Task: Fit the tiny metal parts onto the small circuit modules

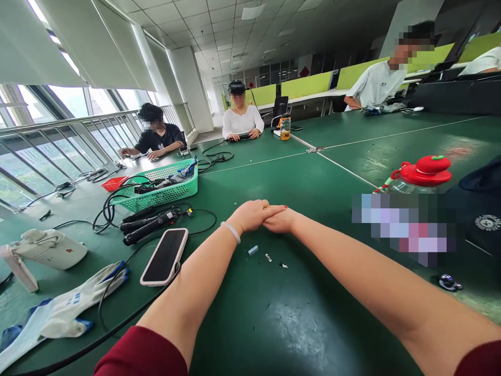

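Note:
My left hand (252, 215) and my right hand (281, 220) meet above the table, in the middle of the view. The left one is laid over the right, closed on it, with one finger stretched along its back. Most of my right hand's fingers are hidden beneath the left. No tool shows in either hand. Just below them on the green tabletop (250, 308) lie a small pale blue piece (253, 250), a small shiny metal piece (268, 257) and another small metallic bit (284, 265). A phone (164, 257) in a pink case lies beside my left forearm.
At left are a work glove (70, 308), a white handled container (57, 249), black handheld devices (151, 224) with cables, and a green basket (168, 193) holding gear. A red-lidded bottle (425, 175) and dark bag (479, 203) are at right. Several people sit farther off.

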`<act>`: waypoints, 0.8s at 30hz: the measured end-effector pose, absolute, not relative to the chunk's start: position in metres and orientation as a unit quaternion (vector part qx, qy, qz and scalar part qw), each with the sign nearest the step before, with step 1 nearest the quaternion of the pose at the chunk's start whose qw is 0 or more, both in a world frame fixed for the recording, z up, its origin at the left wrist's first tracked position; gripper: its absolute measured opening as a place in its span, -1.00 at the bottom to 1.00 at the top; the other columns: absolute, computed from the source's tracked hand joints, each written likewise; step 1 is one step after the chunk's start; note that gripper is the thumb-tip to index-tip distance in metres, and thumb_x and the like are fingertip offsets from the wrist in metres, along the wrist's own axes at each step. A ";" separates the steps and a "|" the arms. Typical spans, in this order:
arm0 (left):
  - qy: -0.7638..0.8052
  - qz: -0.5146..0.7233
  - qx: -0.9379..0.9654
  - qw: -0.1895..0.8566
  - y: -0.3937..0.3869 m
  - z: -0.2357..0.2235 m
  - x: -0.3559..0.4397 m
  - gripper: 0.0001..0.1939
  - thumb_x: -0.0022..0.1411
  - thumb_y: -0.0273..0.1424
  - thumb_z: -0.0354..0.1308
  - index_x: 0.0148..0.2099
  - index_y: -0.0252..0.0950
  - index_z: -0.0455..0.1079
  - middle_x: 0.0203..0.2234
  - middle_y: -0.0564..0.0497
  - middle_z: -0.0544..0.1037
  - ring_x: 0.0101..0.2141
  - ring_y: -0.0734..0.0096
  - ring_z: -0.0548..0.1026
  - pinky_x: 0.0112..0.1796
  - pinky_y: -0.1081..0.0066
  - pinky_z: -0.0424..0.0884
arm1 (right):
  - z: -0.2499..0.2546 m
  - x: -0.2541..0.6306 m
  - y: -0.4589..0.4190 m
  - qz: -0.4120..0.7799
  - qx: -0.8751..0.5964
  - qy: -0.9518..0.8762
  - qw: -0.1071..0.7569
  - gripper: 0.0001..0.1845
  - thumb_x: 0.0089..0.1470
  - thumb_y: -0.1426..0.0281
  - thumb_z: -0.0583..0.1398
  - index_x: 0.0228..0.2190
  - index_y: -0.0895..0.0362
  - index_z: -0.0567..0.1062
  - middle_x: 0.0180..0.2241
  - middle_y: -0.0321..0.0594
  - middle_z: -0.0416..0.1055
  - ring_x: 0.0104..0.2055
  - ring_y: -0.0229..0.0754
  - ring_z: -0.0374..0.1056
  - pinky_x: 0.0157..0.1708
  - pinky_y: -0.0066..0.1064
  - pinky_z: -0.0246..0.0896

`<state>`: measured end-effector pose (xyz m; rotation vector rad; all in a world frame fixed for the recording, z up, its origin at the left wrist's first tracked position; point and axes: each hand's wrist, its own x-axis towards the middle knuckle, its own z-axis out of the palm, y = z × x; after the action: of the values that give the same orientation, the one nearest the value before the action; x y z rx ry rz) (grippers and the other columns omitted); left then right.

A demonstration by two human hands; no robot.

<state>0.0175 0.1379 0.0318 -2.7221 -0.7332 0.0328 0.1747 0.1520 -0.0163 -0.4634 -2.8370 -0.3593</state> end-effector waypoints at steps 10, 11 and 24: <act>-0.262 0.023 -0.942 0.208 0.162 0.010 0.006 -0.39 0.27 -0.49 -0.16 0.35 -0.12 -0.07 -0.11 -0.17 0.41 -0.18 0.24 0.40 -0.22 0.30 0.30 | -0.027 0.160 0.174 -0.122 -0.163 -0.970 0.135 -0.65 0.06 0.56 0.01 -0.20 0.23 0.53 -0.16 0.03 0.48 -0.03 0.01 0.32 0.01 -0.01 0.23; -0.264 0.025 -0.942 0.207 0.165 0.009 0.006 -0.39 0.27 -0.49 -0.17 0.35 -0.12 -0.07 -0.12 -0.17 0.41 -0.18 0.24 0.40 -0.22 0.31 0.30 | -0.028 0.161 0.176 -0.121 -0.164 -0.970 0.134 -0.65 0.06 0.56 0.02 -0.20 0.23 0.53 -0.15 0.02 0.48 -0.03 0.02 0.31 0.01 -0.01 0.22; -0.305 0.029 -0.943 0.126 0.180 0.004 0.020 -0.31 0.18 -0.53 -0.08 0.35 -0.19 -0.06 -0.11 -0.14 0.40 -0.15 0.26 0.43 -0.13 0.30 0.30 | -0.034 0.165 0.184 -0.086 -0.243 -0.963 0.082 -0.60 0.02 0.55 0.05 -0.10 0.37 0.50 -0.03 0.17 0.42 0.06 0.14 0.28 0.05 0.00 0.18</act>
<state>0.0202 0.1804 0.0039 -2.7472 -0.8884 0.0846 0.1651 0.1839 -0.0343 -0.7246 -2.8761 -0.2577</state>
